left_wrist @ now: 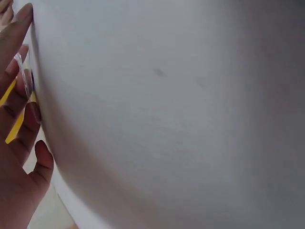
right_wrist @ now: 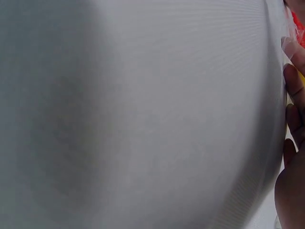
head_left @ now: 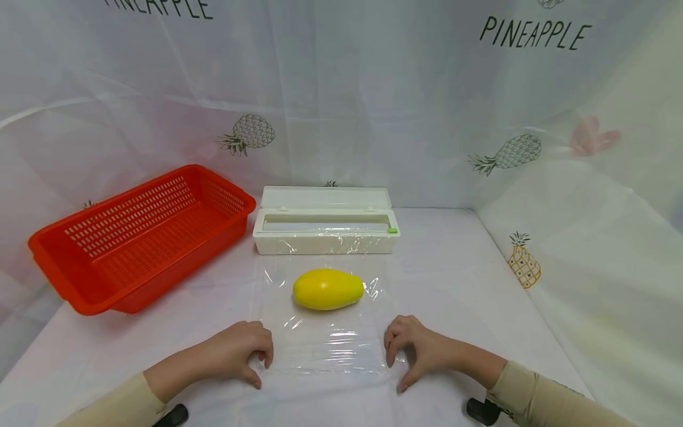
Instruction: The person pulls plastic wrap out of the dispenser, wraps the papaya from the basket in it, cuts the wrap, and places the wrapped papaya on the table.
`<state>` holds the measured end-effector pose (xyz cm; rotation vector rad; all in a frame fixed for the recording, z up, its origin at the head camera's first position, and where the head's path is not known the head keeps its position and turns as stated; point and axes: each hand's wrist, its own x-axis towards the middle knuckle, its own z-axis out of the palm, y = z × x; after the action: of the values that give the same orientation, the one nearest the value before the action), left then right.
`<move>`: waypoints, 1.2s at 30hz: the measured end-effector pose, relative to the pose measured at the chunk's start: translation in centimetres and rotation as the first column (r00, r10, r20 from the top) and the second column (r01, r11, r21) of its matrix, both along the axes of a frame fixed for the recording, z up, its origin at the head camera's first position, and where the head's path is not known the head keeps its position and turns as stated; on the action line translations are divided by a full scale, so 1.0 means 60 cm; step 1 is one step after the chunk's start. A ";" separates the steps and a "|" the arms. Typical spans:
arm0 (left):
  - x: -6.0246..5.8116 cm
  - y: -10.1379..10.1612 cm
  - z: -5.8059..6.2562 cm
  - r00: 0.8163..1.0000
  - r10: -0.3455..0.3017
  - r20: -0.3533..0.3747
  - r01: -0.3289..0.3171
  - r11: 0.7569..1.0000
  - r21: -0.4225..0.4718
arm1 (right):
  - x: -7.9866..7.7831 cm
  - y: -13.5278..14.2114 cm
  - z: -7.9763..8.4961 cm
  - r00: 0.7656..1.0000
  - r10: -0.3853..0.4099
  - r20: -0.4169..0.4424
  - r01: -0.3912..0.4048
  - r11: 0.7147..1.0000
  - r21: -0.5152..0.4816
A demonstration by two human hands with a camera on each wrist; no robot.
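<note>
In the head view, a sheet of clear cling film (head_left: pixel 312 347) lies spread on the table, running from a white cling film dispenser (head_left: pixel 325 243) with its lid raised. On the film rests a yellow papaya-like fruit (head_left: pixel 328 289), its narrow end to the right. My left hand (head_left: pixel 237 351) is at the film's near left corner, thumb and bent fingers apart. At the near right corner my right hand (head_left: pixel 421 350) shows a similar gap between thumb and fingers. Film shows by the left fingers (left_wrist: pixel 29 117) in the left wrist view. Right fingertips (right_wrist: pixel 290 78) appear at the right wrist view's edge.
A red slotted plastic basket (head_left: pixel 128 305) stands at the left, near the dispenser. A green slider (head_left: pixel 392 230) sits at the dispenser's right end. White cloth (head_left: pixel 373 107) printed with pineapples hangs behind and at the right. White cloth (head_left: pixel 469 284) also covers the table.
</note>
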<state>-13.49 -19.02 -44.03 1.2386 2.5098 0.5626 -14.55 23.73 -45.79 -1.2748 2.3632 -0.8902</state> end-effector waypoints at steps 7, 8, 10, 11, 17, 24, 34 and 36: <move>-0.002 -0.017 -0.006 0.999 -0.001 -0.043 0.003 0.998 0.058 | 0.007 0.007 0.000 1.000 0.003 0.008 -0.003 0.999 0.044; -0.003 -0.018 -0.006 0.999 0.001 -0.045 0.002 0.998 0.064 | 0.009 0.008 0.000 1.000 0.001 0.005 -0.002 0.999 0.040; -0.004 -0.021 -0.008 0.999 0.005 -0.049 -0.001 0.997 0.073 | 0.011 0.011 -0.001 1.000 0.000 0.004 0.000 1.000 0.026; -0.004 -0.022 -0.009 0.998 0.007 -0.054 -0.003 0.997 0.078 | 0.011 0.012 -0.002 1.000 0.002 0.000 -0.002 1.000 0.011; 0.003 -0.022 -0.018 0.998 0.018 -0.067 -0.007 0.988 0.155 | 0.014 0.016 -0.014 0.994 0.042 -0.098 -0.062 0.975 -0.213; 0.015 -0.020 0.000 0.997 0.030 -0.067 -0.014 0.973 0.231 | 0.021 0.014 -0.001 0.989 0.046 -0.142 -0.097 0.920 -0.381; 0.018 -0.026 0.044 0.993 0.092 -0.075 -0.067 0.955 0.288 | 0.030 0.019 0.055 0.997 -0.019 0.069 0.047 0.901 -0.432; 0.015 -0.029 0.050 0.991 0.117 -0.061 -0.094 0.949 0.301 | 0.028 0.019 0.062 0.997 -0.040 0.060 0.063 0.890 -0.451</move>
<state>-12.58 -20.75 -41.00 1.2510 2.6409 0.9671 -12.86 24.88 -42.05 -1.3301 2.2326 -1.5410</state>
